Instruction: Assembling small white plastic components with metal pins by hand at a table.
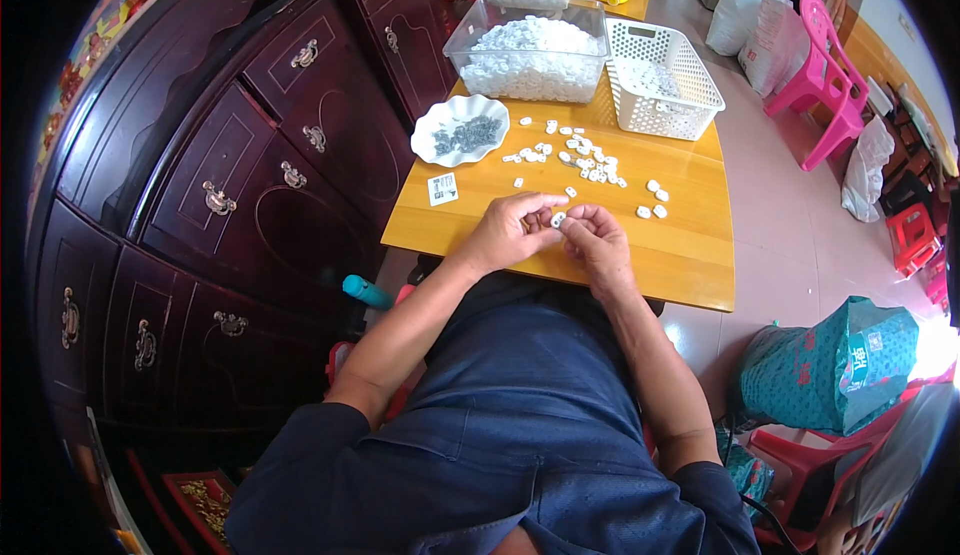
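Over the near edge of the table, my left hand (508, 235) and my right hand (601, 246) meet with their fingertips pinched. Between them is a small white oval plastic piece (558, 220) with dark holes or spots. Fingers partly cover it. Just beyond my hands, a loose pile of similar white pieces (595, 163) is spread on the wooden table (682, 260). A few more white pieces (644, 212) lie apart on the right. To the left stands a white scalloped dish (429, 145) with small grey parts in it, too tiny to make out.
A clear plastic bin (470, 47) heaped with white pieces stands at the table's far end, beside a white perforated basket (690, 127). A small printed card (442, 191) lies at the left edge. Dark cabinets (270, 155) line the left; a pink chair (822, 65) stands right.
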The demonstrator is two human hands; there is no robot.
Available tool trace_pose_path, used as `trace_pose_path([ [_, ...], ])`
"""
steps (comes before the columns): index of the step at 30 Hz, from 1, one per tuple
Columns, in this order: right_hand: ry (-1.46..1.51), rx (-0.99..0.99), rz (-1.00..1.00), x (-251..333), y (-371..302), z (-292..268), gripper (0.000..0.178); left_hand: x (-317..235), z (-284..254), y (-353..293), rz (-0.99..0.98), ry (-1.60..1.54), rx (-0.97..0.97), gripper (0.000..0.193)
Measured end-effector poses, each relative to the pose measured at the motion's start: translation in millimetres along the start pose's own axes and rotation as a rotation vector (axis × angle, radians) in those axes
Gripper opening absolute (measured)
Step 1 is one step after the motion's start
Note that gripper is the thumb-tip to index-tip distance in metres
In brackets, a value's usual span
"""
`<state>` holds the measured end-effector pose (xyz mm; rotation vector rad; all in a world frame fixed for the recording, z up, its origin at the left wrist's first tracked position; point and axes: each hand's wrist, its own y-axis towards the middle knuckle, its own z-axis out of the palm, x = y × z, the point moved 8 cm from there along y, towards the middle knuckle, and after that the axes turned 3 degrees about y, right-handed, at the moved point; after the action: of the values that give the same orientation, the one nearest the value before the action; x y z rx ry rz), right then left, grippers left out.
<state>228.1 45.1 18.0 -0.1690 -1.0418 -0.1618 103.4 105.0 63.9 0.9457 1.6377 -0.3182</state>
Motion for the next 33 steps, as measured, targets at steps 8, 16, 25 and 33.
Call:
trace_pose_path([
  [8, 0.064, -0.08, -0.049, 0, -2, -2, 0.015, -57, 7, -10, 0.299, 0.684, -0.272, 0.037],
  [16, 0.252, -0.074, 0.094, -6, -2, -2, 0.013, -49, 8, -8, 0.273, 0.618, -0.213, 0.031],
  [25, 0.162, -0.053, -0.026, -2, 2, -5, 0.014, -49, 8, -9, 0.243, 0.609, -0.213, 0.031],
  [33, 0.16, -0.084, -0.044, -2, 0, -7, 0.01, -60, 11, -13, 0.301, 0.71, -0.219, 0.025],
])
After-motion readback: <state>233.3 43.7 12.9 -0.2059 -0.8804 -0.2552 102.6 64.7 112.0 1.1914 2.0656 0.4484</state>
